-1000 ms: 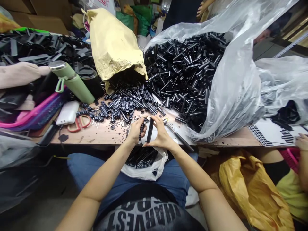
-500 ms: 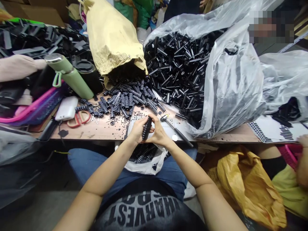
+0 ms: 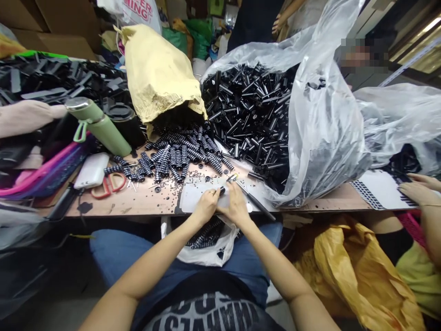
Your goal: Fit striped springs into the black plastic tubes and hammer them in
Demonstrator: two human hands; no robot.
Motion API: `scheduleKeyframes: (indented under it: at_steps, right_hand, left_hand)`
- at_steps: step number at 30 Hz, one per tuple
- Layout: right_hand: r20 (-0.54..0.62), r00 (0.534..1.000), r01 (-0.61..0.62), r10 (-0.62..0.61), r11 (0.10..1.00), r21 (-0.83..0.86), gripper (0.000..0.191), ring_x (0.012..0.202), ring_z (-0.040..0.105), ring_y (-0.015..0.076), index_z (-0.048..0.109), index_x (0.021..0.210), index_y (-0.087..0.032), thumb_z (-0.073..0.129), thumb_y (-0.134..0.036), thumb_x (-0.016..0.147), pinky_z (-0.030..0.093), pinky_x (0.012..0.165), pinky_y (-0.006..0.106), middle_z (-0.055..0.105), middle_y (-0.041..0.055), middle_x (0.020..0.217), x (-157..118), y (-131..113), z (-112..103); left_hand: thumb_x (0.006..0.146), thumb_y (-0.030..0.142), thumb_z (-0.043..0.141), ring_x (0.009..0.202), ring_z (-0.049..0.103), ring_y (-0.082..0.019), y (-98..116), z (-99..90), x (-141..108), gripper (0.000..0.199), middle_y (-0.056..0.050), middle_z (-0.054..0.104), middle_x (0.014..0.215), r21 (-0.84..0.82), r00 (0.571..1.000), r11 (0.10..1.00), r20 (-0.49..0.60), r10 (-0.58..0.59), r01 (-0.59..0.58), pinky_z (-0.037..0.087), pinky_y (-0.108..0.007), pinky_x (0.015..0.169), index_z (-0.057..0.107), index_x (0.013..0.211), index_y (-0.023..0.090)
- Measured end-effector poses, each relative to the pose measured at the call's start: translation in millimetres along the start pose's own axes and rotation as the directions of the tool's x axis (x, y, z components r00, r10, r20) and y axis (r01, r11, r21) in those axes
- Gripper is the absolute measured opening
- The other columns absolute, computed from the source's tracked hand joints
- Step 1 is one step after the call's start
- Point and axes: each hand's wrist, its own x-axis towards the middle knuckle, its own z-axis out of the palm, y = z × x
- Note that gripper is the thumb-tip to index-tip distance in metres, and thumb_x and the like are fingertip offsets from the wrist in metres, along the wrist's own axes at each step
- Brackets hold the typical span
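Observation:
My left hand (image 3: 206, 205) is closed around a short black tube (image 3: 222, 189), whose end pokes out past the fingers over the table's front edge. Just to its right, my right hand (image 3: 237, 206) has its fingers stretched out and looks a little blurred. Its thumb points toward the left hand; whether it touches the tube is unclear. Close by on the right lies a hammer-like tool (image 3: 254, 199) with a black handle. Below both hands, a white bag (image 3: 220, 257) on my lap holds black tubes with pale markings.
Similar patterned tubes (image 3: 175, 156) spill from a yellow sack (image 3: 161, 69). Plain black tubes fill a clear plastic bag (image 3: 327, 133). Red-handled scissors (image 3: 108, 185), a white power-bank-like block (image 3: 92, 171) and a green bottle (image 3: 103, 128) lie left. Another person's hands (image 3: 422, 188) work far right.
The tube has tipped from upright between both hands to mostly hidden in my left hand. My right hand has come off its side and its fingers have straightened. The view has shifted slightly.

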Motion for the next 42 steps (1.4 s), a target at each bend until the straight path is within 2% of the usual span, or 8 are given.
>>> scheduleKeyframes:
  at_steps: [3,6,14,21,26,35,38,42]
  right_hand:
    - [-0.019,0.954,-0.292,0.300,0.907,-0.303,0.035,0.114,0.051,0.0361,0.057,0.111,-0.011,0.058,-0.036,0.087,0.042,0.091,0.049,0.058,0.0241,0.117,-4,26,-35]
    - [0.102,0.906,-0.357,0.411,0.871,-0.339,0.027,0.088,0.061,0.0278,0.058,0.094,-0.015,0.042,-0.036,0.097,0.042,0.074,0.035,0.066,0.0157,0.090,-12,33,-60]
    - [0.286,0.889,-0.295,0.357,0.925,-0.238,0.029,0.059,0.059,0.0180,0.053,0.092,-0.019,0.029,-0.033,0.101,0.028,0.056,0.026,0.064,0.0053,0.072,-42,-7,-71]
    - [0.132,0.976,-0.183,0.172,0.980,0.075,0.039,0.062,0.060,0.0173,0.053,0.093,-0.021,0.019,-0.039,0.102,0.037,0.059,0.025,0.065,0.0056,0.076,-40,-56,-90]
    - [0.448,0.890,-0.038,0.084,0.993,-0.110,0.030,0.067,0.065,0.0212,0.055,0.095,-0.021,0.031,-0.038,0.100,0.035,0.057,0.027,0.069,0.0086,0.082,-44,-72,-61]
    - [0.187,0.908,-0.280,0.376,0.874,-0.396,0.035,0.068,0.064,0.0208,0.056,0.093,-0.019,0.030,-0.041,0.101,0.033,0.059,0.029,0.068,0.0087,0.081,-8,18,-76]
    - [0.172,0.903,-0.287,0.394,0.850,-0.441,0.034,0.076,0.063,0.0227,0.059,0.094,-0.017,0.034,-0.040,0.100,0.037,0.064,0.031,0.067,0.0110,0.085,-1,47,-68]
    - [0.083,0.976,-0.157,0.202,0.914,-0.373,0.033,0.098,0.055,0.0255,0.061,0.101,-0.015,0.037,-0.037,0.099,0.041,0.081,0.034,0.064,0.0136,0.101,36,49,-57]
  left_hand:
    - [0.094,0.013,0.037,0.095,0.058,-0.024,-8,-5.6,-1,0.039,-0.016,0.064,0.106,0.125,0.987,0.980,0.059,0.146,-0.153,0.046,-0.040,0.081,0.053,0.129,0.011]
    - [0.096,0.017,0.036,0.098,0.058,-0.025,-10,-12.4,-3,0.037,-0.015,0.065,0.108,0.199,0.988,0.968,0.055,0.146,-0.154,0.041,-0.043,0.083,0.055,0.128,0.016]
    - [0.096,0.013,0.028,0.112,0.055,-0.028,2,-8.1,-9,0.045,-0.017,0.064,0.121,0.224,0.994,0.971,0.089,0.065,-0.084,0.036,-0.050,0.094,0.050,0.135,0.015]
    - [0.092,0.041,0.041,0.142,0.025,-0.036,31,16.0,-15,0.070,-0.029,0.033,0.148,0.219,0.998,0.976,0.059,0.007,-0.020,0.019,-0.051,0.114,0.032,0.142,-0.007]
    - [0.091,0.021,0.033,0.139,0.034,-0.031,21,24.6,-16,0.058,-0.026,0.039,0.146,0.207,0.997,0.976,0.039,0.059,-0.066,0.026,-0.049,0.113,0.030,0.144,-0.002]
    - [0.093,0.018,0.043,0.088,0.061,-0.024,29,-15.7,-6,0.036,-0.015,0.064,0.098,0.115,0.995,0.993,0.080,-0.050,0.041,0.050,-0.034,0.073,0.054,0.126,0.013]
    - [0.095,0.026,0.041,0.093,0.060,-0.028,13,-35.0,28,0.040,-0.019,0.063,0.104,0.069,0.974,0.972,-0.050,-0.220,0.223,0.049,-0.035,0.074,0.050,0.130,0.010]
    - [0.095,0.028,0.039,0.098,0.064,-0.032,-15,-40.5,101,0.048,-0.025,0.065,0.099,0.000,0.873,0.877,-0.093,-0.479,0.481,0.047,-0.038,0.080,0.039,0.135,0.001]
